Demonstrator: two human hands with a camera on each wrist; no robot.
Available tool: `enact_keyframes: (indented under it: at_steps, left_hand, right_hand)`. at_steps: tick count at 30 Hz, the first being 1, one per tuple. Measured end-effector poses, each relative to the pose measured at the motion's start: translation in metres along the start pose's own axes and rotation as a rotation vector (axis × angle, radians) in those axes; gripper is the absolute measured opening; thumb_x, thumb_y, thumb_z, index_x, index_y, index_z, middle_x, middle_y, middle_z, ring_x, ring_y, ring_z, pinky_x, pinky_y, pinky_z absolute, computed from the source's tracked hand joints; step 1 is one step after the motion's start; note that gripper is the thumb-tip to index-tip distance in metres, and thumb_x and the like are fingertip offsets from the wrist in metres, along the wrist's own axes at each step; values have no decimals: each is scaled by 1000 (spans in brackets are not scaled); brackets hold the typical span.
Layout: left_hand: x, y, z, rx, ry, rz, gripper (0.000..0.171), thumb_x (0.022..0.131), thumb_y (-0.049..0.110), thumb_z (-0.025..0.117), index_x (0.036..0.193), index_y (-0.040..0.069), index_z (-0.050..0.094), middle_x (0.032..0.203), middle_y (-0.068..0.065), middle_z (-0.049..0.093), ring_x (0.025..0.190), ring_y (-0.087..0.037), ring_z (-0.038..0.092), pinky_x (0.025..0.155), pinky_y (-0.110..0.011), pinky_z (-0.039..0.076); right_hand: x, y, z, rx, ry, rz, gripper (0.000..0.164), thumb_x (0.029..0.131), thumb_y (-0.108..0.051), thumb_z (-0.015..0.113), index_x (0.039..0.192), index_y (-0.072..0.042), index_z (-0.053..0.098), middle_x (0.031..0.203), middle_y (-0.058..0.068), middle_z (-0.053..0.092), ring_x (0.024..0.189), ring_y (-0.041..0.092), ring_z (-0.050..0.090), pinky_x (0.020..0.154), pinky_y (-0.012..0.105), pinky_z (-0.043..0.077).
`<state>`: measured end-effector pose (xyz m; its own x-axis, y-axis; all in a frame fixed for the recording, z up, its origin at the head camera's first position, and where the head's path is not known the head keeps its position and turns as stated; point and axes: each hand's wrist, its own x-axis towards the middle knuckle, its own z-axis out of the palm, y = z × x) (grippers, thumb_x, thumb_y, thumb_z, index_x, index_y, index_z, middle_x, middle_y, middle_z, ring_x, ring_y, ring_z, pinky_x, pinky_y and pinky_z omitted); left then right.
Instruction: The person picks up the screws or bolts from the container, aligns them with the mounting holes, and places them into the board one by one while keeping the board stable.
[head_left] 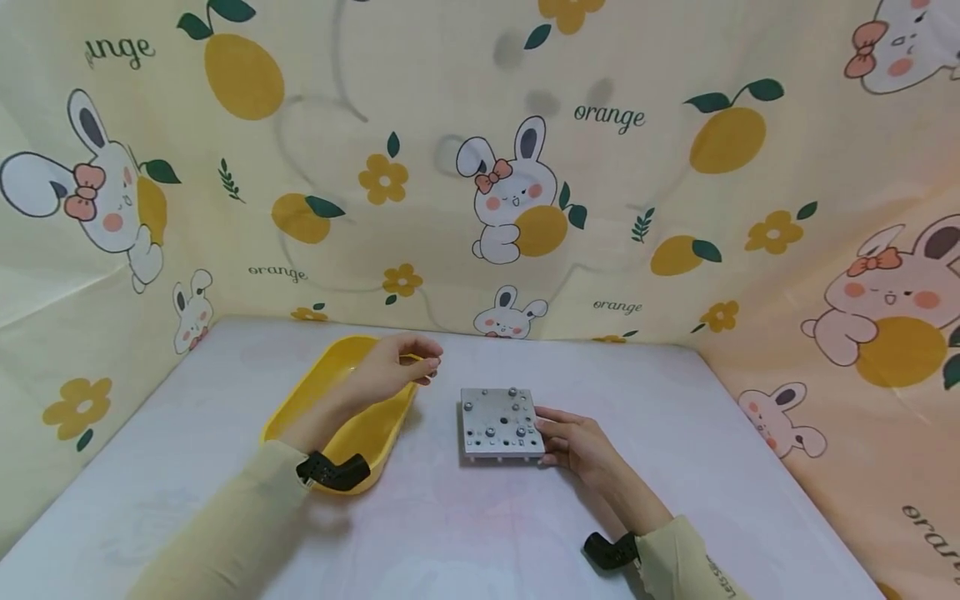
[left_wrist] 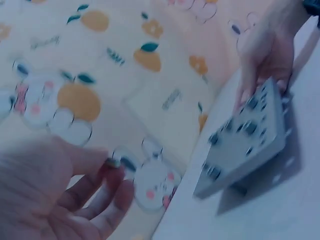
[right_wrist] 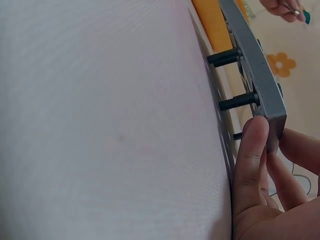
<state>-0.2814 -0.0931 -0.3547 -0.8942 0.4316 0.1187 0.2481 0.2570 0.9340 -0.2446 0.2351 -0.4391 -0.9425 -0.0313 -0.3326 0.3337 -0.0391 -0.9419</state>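
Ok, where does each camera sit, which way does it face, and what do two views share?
Head: on the head, looking forward and down at table, tray and plate; left hand, right hand and both sleeves show.
Left wrist: on that wrist, looking past the left hand, which pinches a small piece, to the plate's top and right hand.
Right wrist: on that wrist, looking at the plate's edge and bolts beneath; the right hand grips the edge, part of the left shows.
Both wrist views share the plate.

A squarish silver-grey metal plate [head_left: 491, 410], studded with bolt heads [head_left: 491, 432], sits above the white worktop [head_left: 465, 525], threaded shanks [right_wrist: 239, 101] jutting beneath, one edge gripped by the right hand [head_left: 583, 446]. The left hand [head_left: 392, 364] pinches a small metal piece [left_wrist: 113, 162].
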Motion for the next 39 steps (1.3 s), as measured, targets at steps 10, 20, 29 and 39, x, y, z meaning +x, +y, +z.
enact_keyframes:
  at_steps: [10,20,29,39]
  left_hand:
    - [0,25,52,-31,130,89,14,96,15,66,109,10,66,99,-4,66,88,-23,64,82,-33,54]
    - [16,14,102,-62,94,98,16,97,14,64,112,9,66,102,-1,66,90,-20,63,79,-31,54]
    - [28,-4,120,-85,110,69,17,96,11,66,111,3,66,100,-2,66,84,-17,64,76,-28,54]
    - [42,-22,125,-34,54,132,17,92,16,71,106,7,71,93,6,69,86,-13,63,77,-27,52]
  right_hand:
    - [-3,-1,-2,-11,11,-3,43,89,-17,73,130,-8,64,111,14,69,83,23,66,62,29,54]
    - [0,-2,-2,7,-7,16,45,89,-18,74,132,-9,63,111,14,69,81,21,66,63,29,55]
    - [0,-2,-1,15,-17,7,44,91,-13,70,134,-6,61,108,14,70,74,18,64,61,28,55]
    - [0,-3,0,23,-25,1,46,91,-13,70,135,-3,59,104,14,70,73,17,63,60,28,54]
